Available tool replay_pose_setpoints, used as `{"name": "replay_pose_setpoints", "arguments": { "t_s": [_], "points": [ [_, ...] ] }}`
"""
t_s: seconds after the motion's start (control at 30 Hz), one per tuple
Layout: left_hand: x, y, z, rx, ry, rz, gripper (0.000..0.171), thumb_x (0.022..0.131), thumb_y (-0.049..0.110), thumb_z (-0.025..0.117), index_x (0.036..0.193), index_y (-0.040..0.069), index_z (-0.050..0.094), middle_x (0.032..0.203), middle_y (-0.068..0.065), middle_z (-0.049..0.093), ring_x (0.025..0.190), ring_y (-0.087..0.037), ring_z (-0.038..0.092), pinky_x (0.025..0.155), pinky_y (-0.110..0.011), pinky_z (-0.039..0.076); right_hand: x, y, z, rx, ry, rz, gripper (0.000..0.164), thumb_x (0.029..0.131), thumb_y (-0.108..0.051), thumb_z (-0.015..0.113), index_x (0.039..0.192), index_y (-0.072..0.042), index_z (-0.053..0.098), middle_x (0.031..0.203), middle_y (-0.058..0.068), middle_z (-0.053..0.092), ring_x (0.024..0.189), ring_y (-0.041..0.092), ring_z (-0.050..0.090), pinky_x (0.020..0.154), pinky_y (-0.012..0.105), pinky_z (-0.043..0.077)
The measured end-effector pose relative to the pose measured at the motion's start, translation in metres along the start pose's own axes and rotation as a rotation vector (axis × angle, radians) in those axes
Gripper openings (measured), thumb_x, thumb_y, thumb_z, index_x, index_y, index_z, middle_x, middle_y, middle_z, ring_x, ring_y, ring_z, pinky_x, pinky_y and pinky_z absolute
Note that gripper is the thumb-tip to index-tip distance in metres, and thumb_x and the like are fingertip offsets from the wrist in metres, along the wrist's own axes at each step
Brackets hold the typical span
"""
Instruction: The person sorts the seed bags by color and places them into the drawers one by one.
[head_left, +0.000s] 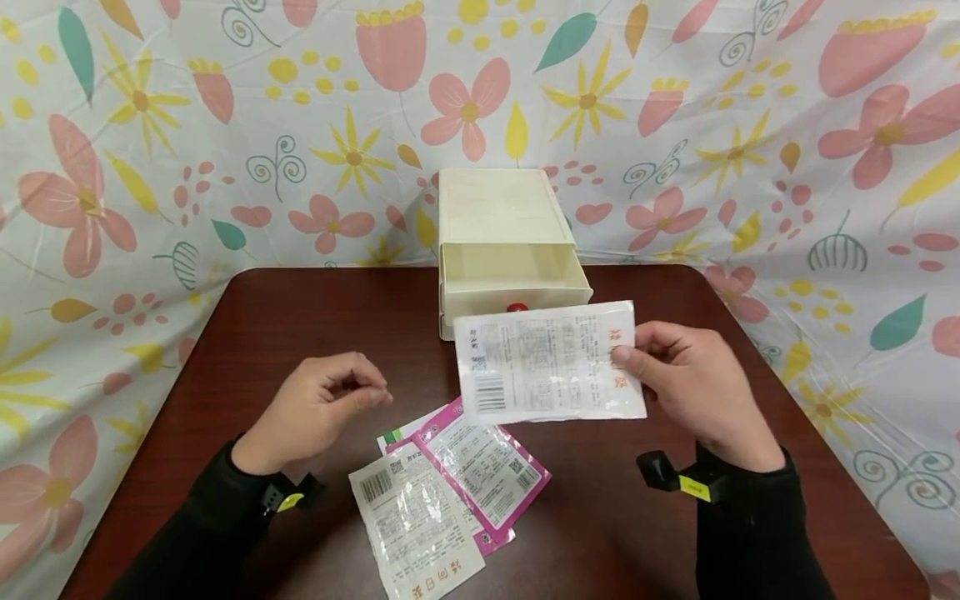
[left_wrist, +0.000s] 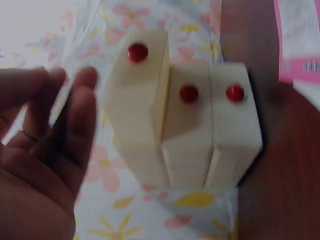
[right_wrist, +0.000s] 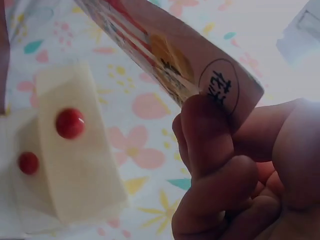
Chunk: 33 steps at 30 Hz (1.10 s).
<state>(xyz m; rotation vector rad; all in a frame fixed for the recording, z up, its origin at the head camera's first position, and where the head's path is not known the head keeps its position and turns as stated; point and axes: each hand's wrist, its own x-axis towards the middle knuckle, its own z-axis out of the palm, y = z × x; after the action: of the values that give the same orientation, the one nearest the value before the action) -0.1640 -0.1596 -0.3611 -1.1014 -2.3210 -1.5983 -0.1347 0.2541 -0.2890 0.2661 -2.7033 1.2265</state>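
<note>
My right hand [head_left: 693,383] pinches the right end of a flat white packet [head_left: 547,362], printed with small text, a barcode and orange characters. The packet is held up in front of the drawer box, and in the right wrist view its other, coloured side shows. My left hand [head_left: 318,408] hovers over the table's left part with loosely bent fingers and holds nothing. Below and between the hands lies a pile: a white packet [head_left: 416,521] on the left, a pink-edged packet [head_left: 491,471], and others partly covered beneath, one showing a green corner.
At the table's back stands a cream drawer box [head_left: 502,204] with red knobs. Its top drawer [head_left: 517,271] is pulled out, with bare interior visible; two lower drawers [left_wrist: 187,120] are pushed in. A flowered cloth [head_left: 322,125] hangs behind the brown table [head_left: 315,308].
</note>
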Motion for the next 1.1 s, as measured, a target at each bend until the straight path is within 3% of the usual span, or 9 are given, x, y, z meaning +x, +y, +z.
{"name": "replay_pose_setpoints", "arguments": {
  "t_s": [0.07, 0.17, 0.33, 0.57, 0.77, 0.9, 1.0, 1.03, 1.1],
  "points": [
    [0.003, -0.002, -0.005, 0.098, 0.034, -0.052, 0.017, 0.099, 0.003, 0.062, 0.103, 0.017, 0.070, 0.093, 0.006, 0.069, 0.079, -0.011, 0.064, 0.061, -0.026, 0.051, -0.002, 0.001, -0.007, -0.028, 0.035, 0.002, 0.015, 0.095, -0.028, 0.072, 0.097, -0.013, 0.073, 0.081, 0.001, 0.071, 0.063, 0.019, 0.057, 0.051, 0.029, 0.041],
    [0.006, -0.007, -0.011, 0.216, 0.084, -0.077, 0.017, 0.102, 0.007, 0.057, 0.109, 0.015, 0.070, 0.094, 0.008, 0.069, 0.083, -0.011, 0.064, 0.068, -0.025, 0.050, -0.005, -0.001, -0.012, -0.061, 0.076, -0.007, 0.014, 0.094, -0.028, 0.072, 0.096, -0.014, 0.073, 0.080, 0.000, 0.070, 0.062, 0.019, 0.055, 0.052, 0.029, 0.038],
    [0.009, -0.012, -0.015, 0.321, 0.113, -0.106, 0.022, 0.106, 0.014, 0.051, 0.114, 0.010, 0.070, 0.102, 0.003, 0.070, 0.094, -0.012, 0.064, 0.078, -0.028, 0.050, -0.009, -0.005, -0.017, -0.123, 0.126, -0.044, 0.012, 0.094, -0.027, 0.073, 0.095, -0.015, 0.073, 0.076, -0.001, 0.067, 0.054, 0.017, 0.047, 0.045, 0.031, 0.031],
    [0.013, -0.015, -0.018, 0.467, 0.141, -0.171, 0.034, 0.109, 0.026, 0.045, 0.121, 0.004, 0.069, 0.119, -0.009, 0.067, 0.109, -0.026, 0.061, 0.093, -0.048, 0.047, -0.017, -0.013, -0.025, -0.176, 0.159, -0.045, 0.012, 0.094, -0.030, 0.073, 0.094, -0.018, 0.072, 0.066, -0.001, 0.060, 0.049, 0.017, 0.043, 0.043, 0.031, 0.029],
    [0.019, -0.022, -0.027, 0.541, 0.103, -0.222, 0.044, 0.110, 0.031, 0.039, 0.128, 0.001, 0.066, 0.126, -0.017, 0.064, 0.120, -0.034, 0.055, 0.102, -0.054, 0.039, -0.026, -0.026, -0.032, -0.253, 0.228, -0.107, 0.006, 0.092, -0.028, 0.076, 0.092, -0.023, 0.072, 0.054, -0.004, 0.046, 0.044, 0.013, 0.034, 0.043, 0.030, 0.024],
    [0.021, -0.028, -0.033, 0.569, 0.056, -0.244, 0.047, 0.110, 0.031, 0.038, 0.135, -0.002, 0.060, 0.135, -0.021, 0.058, 0.128, -0.037, 0.049, 0.107, -0.055, 0.034, -0.031, -0.036, -0.033, -0.303, 0.293, -0.248, 0.009, 0.087, -0.016, 0.079, 0.091, -0.021, 0.073, 0.055, -0.009, 0.044, 0.046, 0.004, 0.032, 0.044, 0.026, 0.022],
    [0.020, -0.032, -0.038, 0.578, 0.019, -0.296, 0.051, 0.110, 0.035, 0.037, 0.140, -0.003, 0.055, 0.140, -0.023, 0.052, 0.133, -0.038, 0.044, 0.110, -0.056, 0.029, -0.033, -0.043, -0.034, -0.330, 0.326, -0.386, 0.011, 0.084, -0.011, 0.081, 0.089, -0.018, 0.074, 0.059, -0.013, 0.046, 0.050, -0.003, 0.033, 0.049, 0.020, 0.024],
    [0.020, -0.034, -0.039, 0.579, 0.008, -0.315, 0.052, 0.110, 0.036, 0.036, 0.141, -0.003, 0.054, 0.142, -0.024, 0.051, 0.134, -0.039, 0.042, 0.110, -0.056, 0.028, -0.033, -0.045, -0.034, -0.334, 0.338, -0.438, 0.005, 0.087, -0.015, 0.079, 0.088, -0.017, 0.075, 0.062, -0.013, 0.048, 0.052, -0.005, 0.034, 0.051, 0.018, 0.025],
    [0.019, -0.036, -0.041, 0.581, -0.012, -0.351, 0.055, 0.110, 0.038, 0.036, 0.143, -0.003, 0.051, 0.144, -0.024, 0.048, 0.136, -0.040, 0.040, 0.111, -0.058, 0.026, -0.033, -0.049, -0.033, -0.334, 0.363, -0.533, 0.014, 0.093, -0.027, 0.074, 0.088, -0.014, 0.076, 0.066, -0.013, 0.052, 0.054, -0.005, 0.035, 0.055, 0.016, 0.027]
  ]
}}
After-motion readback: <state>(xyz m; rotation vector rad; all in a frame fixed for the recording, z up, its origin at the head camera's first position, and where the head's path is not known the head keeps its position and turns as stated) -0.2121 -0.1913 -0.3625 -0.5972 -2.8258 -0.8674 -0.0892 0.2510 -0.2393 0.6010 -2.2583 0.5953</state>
